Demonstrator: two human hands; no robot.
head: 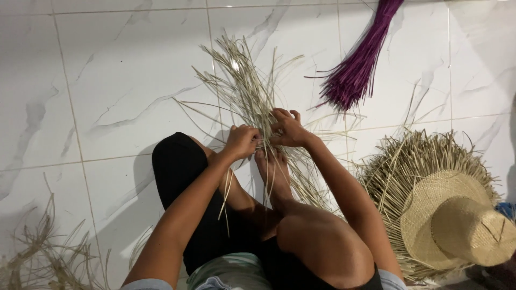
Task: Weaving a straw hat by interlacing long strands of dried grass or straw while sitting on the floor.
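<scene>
I sit on a white marbled tile floor [107, 80] with my legs folded. A loose bundle of pale straw strips [244, 86] fans out in front of me, pinned under my foot [274, 174]. My left hand [240, 141] is closed around several strips near their crossing point. My right hand [287, 129] pinches strips right beside it, fingers curled. The two hands nearly touch above my toes. Some strips hang down past my left wrist.
A bundle of purple-dyed straw [357, 64] lies at the upper right. At the right rests a part-woven straw hat [457, 215] with long loose ends around its brim. Straw scraps [43, 258] lie at the lower left.
</scene>
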